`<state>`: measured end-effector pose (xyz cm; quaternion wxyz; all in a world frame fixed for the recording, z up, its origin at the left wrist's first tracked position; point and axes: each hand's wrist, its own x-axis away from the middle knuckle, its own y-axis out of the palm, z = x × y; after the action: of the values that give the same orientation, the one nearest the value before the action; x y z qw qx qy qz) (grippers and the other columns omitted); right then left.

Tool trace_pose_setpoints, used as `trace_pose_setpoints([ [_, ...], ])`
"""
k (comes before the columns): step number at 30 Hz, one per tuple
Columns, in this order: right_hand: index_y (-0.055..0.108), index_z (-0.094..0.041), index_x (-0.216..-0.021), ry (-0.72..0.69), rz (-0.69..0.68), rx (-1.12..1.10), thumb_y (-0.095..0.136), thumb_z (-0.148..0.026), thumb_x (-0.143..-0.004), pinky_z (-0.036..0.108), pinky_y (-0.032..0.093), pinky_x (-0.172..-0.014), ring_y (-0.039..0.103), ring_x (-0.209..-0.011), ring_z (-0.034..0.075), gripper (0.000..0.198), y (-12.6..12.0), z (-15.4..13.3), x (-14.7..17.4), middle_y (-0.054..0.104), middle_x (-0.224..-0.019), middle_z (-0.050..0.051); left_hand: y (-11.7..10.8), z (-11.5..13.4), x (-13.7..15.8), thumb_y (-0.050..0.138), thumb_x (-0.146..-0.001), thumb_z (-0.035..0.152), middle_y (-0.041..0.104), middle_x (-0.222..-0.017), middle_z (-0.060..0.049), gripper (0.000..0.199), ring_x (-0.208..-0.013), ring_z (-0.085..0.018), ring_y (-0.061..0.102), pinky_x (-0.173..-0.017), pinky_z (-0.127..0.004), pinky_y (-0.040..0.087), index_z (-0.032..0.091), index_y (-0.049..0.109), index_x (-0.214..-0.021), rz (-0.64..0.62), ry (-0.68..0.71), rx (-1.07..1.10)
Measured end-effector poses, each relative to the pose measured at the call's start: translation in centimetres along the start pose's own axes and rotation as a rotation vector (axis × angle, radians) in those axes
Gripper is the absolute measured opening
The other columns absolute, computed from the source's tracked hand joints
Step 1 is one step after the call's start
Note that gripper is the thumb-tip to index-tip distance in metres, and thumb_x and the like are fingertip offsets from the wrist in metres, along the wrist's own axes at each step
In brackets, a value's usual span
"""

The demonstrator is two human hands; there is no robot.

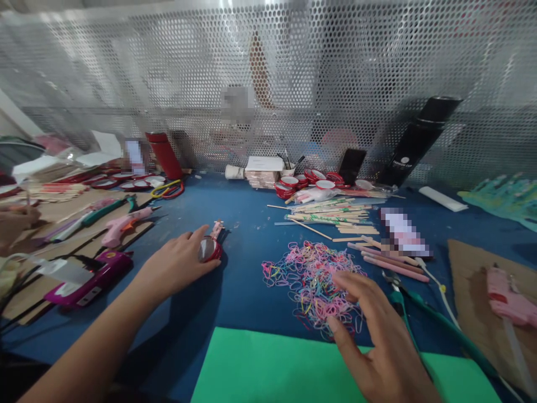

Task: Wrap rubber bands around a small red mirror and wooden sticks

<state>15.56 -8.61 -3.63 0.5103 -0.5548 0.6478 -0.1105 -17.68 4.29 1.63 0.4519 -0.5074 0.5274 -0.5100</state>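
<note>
My left hand (178,264) is closed around a small round red-rimmed case (208,249) with a greyish, shiny face, thumb on its near side and fingers over its far left side. A small pink figure (217,228) stands at the far edge of that case; whether it is fixed there I cannot tell. My right hand (377,330) hovers over the near right edge of a loose heap of coloured rubber bands (310,274), fingers and thumb apart with nothing between them. Part of it is above a green sheet (260,366) on the blue table.
Wooden sticks (335,212) and several red round cases (289,182) lie at the back. Teal-handled pliers (400,302), a phone (405,232) and a pink glue gun (505,296) are at right. Left are a purple power strip (90,280), another glue gun (121,224) and another person's hand (17,221).
</note>
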Motion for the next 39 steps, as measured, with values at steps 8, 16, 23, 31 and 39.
trace_pose_setpoints([
  [8,0.046,-0.021,-0.133,0.001,-0.041,0.03,0.054,-0.03,-0.09,0.046,0.051,-0.096,0.053,-0.123,0.026,0.045,0.4,-0.1,0.2,0.056,-0.13,0.011,-1.8,1.2,1.2,0.057,-0.073,0.065,0.047,-0.139,-0.023,0.099,-0.121,-0.041,0.051,-0.099,-0.049,0.038,0.015,0.023,-0.151,0.122,-0.031,0.015],
  [16,0.049,-0.022,-0.13,-0.006,-0.068,0.021,0.053,-0.029,-0.09,0.048,0.049,-0.099,0.053,-0.122,0.026,0.04,1.2,-0.2,0.5,0.057,-0.127,0.011,-3.5,10.6,4.6,0.055,-0.086,0.047,0.063,-0.121,-0.011,0.048,-0.112,-0.027,0.059,-0.095,-0.043,0.044,0.022,0.055,-0.127,0.249,0.497,0.157],
  [23,0.054,-0.021,-0.112,-0.055,-0.066,-0.099,0.05,-0.022,-0.09,0.043,0.054,-0.087,0.061,-0.101,0.024,0.022,1.4,1.0,0.3,0.063,-0.106,0.011,-2.8,17.5,8.5,0.056,-0.082,0.018,0.068,-0.077,-0.006,0.011,-0.068,-0.02,0.063,-0.059,-0.032,0.046,0.016,0.067,-0.086,0.077,0.794,-0.005],
  [31,0.057,-0.021,-0.107,-0.046,-0.043,-0.016,0.048,-0.018,-0.091,0.045,0.048,-0.094,0.057,-0.106,0.024,0.019,0.4,-0.3,-0.5,0.062,-0.11,0.009,-2.2,16.7,6.7,0.052,-0.079,0.01,0.067,-0.079,-0.009,0.016,-0.073,-0.021,0.064,-0.06,-0.03,0.044,0.014,0.066,-0.085,0.103,0.715,-0.001],
  [39,0.06,-0.022,-0.107,-0.09,0.021,0.099,0.052,-0.025,-0.091,0.045,0.047,-0.095,0.057,-0.107,0.023,0.018,-2.2,-0.2,-2.4,0.063,-0.11,0.008,-1.4,16.9,7.0,0.053,-0.079,0.014,0.067,-0.074,-0.009,0.015,-0.067,-0.021,0.064,-0.058,-0.031,0.044,0.015,0.068,-0.081,0.109,0.782,0.029],
])
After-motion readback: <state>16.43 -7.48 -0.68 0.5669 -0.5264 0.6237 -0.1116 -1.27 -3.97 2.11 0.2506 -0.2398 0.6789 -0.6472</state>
